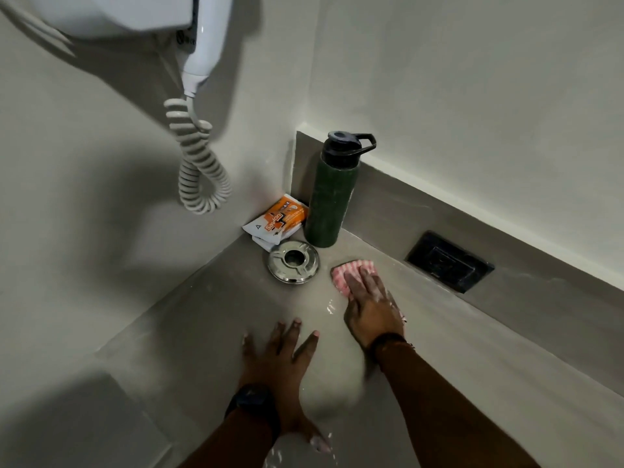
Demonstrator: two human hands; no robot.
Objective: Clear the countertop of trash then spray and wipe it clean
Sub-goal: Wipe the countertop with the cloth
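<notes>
While your left hand (280,352) lies spread flat on the counter (209,312), your right hand (369,307) presses the cloth (347,270) (pink-checked) down, bottle (332,194) at twelve o'clock.

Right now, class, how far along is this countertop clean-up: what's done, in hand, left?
Done: spraying, judging by wet streaks on the countertop. In hand: the right hand presses a pink checked cloth flat, wiping; the left hand rests spread. Left: the corner, where orange packets, a steel ashtray and a green bottle stand.

Wall unit (101,11) cut by top edge, cloth (351,270) half-hidden under right hand (371,309), both forearms cropped below
</notes>
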